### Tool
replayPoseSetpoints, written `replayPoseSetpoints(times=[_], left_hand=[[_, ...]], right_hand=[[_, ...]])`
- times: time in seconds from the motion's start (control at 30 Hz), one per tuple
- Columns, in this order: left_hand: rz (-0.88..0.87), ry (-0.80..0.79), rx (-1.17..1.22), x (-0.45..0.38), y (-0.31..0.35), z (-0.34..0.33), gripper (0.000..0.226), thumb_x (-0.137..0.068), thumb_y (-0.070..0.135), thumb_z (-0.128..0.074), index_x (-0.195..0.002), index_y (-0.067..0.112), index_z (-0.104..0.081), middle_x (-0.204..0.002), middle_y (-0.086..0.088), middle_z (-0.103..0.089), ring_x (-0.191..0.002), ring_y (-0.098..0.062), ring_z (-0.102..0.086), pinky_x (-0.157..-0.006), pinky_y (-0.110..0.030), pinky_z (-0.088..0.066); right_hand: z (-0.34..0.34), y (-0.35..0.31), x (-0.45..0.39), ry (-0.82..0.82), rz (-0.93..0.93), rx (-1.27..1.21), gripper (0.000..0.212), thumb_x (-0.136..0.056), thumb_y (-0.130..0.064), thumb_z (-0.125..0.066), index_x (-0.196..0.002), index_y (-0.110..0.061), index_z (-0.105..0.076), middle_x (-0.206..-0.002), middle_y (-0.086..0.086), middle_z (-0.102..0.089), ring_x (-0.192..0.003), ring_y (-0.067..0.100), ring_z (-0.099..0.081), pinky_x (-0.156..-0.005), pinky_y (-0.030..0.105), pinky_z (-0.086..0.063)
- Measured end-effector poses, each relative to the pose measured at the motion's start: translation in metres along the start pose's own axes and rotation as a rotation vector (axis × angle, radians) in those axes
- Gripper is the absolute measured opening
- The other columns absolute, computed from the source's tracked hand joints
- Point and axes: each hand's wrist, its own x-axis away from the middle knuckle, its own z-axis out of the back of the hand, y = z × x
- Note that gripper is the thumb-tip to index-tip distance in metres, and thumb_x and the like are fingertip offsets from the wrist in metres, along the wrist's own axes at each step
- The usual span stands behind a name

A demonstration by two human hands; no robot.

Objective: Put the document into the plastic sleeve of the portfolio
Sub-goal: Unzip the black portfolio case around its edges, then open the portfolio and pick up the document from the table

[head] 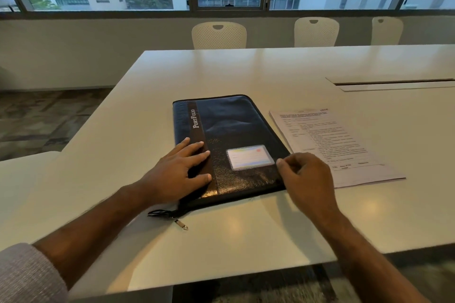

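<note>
A dark blue and black zipped portfolio [231, 135] lies closed and flat on the white table [221, 71], with "PortFolio" printed on a stripe and a clear card window on its cover. My left hand [179, 170] rests flat on its near left part, fingers spread. My right hand [305, 177] sits at the portfolio's near right edge with fingers curled, thumb and fingertips touching that edge. The printed document [344, 145], a few white sheets, lies flat on the table just right of the portfolio, partly behind my right hand.
A zip pull with black cord and a small metal tag [181, 224] trails off the portfolio's near left corner. A cable slot [394, 83] is set in the table at the right. White chairs [219, 35] stand beyond the far edge.
</note>
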Motion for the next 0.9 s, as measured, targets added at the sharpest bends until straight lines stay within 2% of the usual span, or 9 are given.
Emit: replayPoseSetpoints(times=[0.1, 0.17, 0.3, 0.43, 0.53, 0.63, 0.77, 0.83, 0.9], left_hand=[[-0.048, 0.078, -0.03, 0.002, 0.021, 0.002, 0.055, -0.091, 0.05, -0.053, -0.144, 0.038, -0.041, -0.159, 0.011, -0.023, -0.149, -0.013, 0.0, -0.12, -0.046, -0.017], [-0.059, 0.104, -0.04, 0.003, 0.038, 0.001, 0.054, -0.089, 0.051, -0.054, -0.141, 0.037, -0.045, -0.157, 0.01, -0.028, -0.149, -0.015, -0.006, -0.118, -0.044, -0.018], [-0.051, 0.09, -0.028, 0.008, 0.071, -0.01, 0.07, -0.085, 0.068, -0.047, -0.144, 0.033, -0.04, -0.156, 0.008, -0.031, -0.148, -0.018, -0.012, -0.117, -0.044, -0.019], [-0.031, 0.078, -0.044, 0.008, 0.094, -0.028, 0.08, -0.08, 0.077, -0.042, -0.147, 0.033, -0.032, -0.158, 0.004, -0.027, -0.147, -0.019, -0.014, -0.117, -0.042, -0.014], [0.0, 0.132, -0.044, 0.008, 0.103, -0.041, 0.084, -0.077, 0.08, -0.041, -0.147, 0.035, -0.027, -0.158, 0.004, -0.025, -0.146, -0.018, -0.016, -0.116, -0.038, -0.01], [0.025, 0.223, -0.076, 0.01, 0.11, -0.053, 0.085, -0.075, 0.082, -0.04, -0.146, 0.037, -0.028, -0.156, 0.005, -0.029, -0.145, -0.017, -0.018, -0.115, -0.037, -0.006], [0.056, 0.334, -0.105, 0.012, 0.12, -0.058, 0.083, -0.073, 0.083, -0.041, -0.143, 0.037, -0.035, -0.15, 0.007, -0.038, -0.139, -0.014, -0.026, -0.117, -0.039, -0.017], [0.084, 0.344, -0.106, 0.013, 0.124, -0.058, 0.087, -0.071, 0.085, -0.041, -0.144, 0.037, -0.033, -0.153, 0.004, -0.034, -0.14, -0.016, -0.025, -0.116, -0.039, -0.019], [0.108, 0.356, -0.093, 0.014, 0.129, -0.056, 0.088, -0.072, 0.083, -0.045, -0.146, 0.038, -0.03, -0.158, -0.001, -0.026, -0.143, -0.02, -0.022, -0.116, -0.04, -0.018]], right_hand=[[0.002, 0.017, -0.006, 0.053, -0.024, 0.037, 0.017, -0.089, -0.035, -0.06, -0.087, -0.019, -0.066, -0.079, -0.004, -0.065, -0.082, 0.015, -0.061, -0.069, 0.032, -0.055], [0.0, 0.022, -0.008, 0.031, -0.044, 0.073, 0.024, -0.088, -0.038, -0.06, -0.096, -0.016, -0.065, -0.086, 0.0, -0.065, -0.088, 0.017, -0.06, -0.073, 0.034, -0.055], [-0.003, 0.021, -0.015, 0.002, -0.086, 0.184, 0.044, -0.086, -0.046, -0.059, -0.111, -0.009, -0.061, -0.099, 0.007, -0.064, -0.096, 0.023, -0.057, -0.08, 0.041, -0.055], [-0.004, 0.017, -0.018, -0.084, -0.141, 0.28, 0.047, -0.085, -0.047, -0.061, -0.112, -0.008, -0.059, -0.105, 0.009, -0.062, -0.097, 0.022, -0.055, -0.08, 0.035, -0.052], [-0.002, 0.015, -0.016, -0.139, -0.183, 0.202, 0.046, -0.085, -0.043, -0.065, -0.115, -0.009, -0.059, -0.107, 0.009, -0.065, -0.098, 0.022, -0.06, -0.081, 0.034, -0.054], [0.003, 0.013, -0.01, -0.163, -0.237, 0.046, 0.041, -0.085, -0.034, -0.068, -0.117, -0.011, -0.058, -0.105, 0.007, -0.066, -0.092, 0.019, -0.063, -0.073, 0.026, -0.053], [0.013, 0.014, -0.003, -0.171, -0.269, -0.12, 0.03, -0.084, -0.024, -0.07, -0.111, -0.013, -0.062, -0.09, -0.001, -0.067, -0.071, 0.008, -0.063, -0.054, 0.013, -0.048], [0.02, 0.013, -0.003, -0.163, -0.277, -0.192, 0.027, -0.084, -0.02, -0.07, -0.109, -0.013, -0.063, -0.08, -0.004, -0.066, -0.062, 0.004, -0.063, -0.046, 0.009, -0.046], [0.028, 0.009, -0.005, -0.154, -0.271, -0.254, 0.026, -0.083, -0.018, -0.071, -0.108, -0.014, -0.063, -0.078, -0.004, -0.066, -0.061, 0.005, -0.064, -0.046, 0.009, -0.045]])
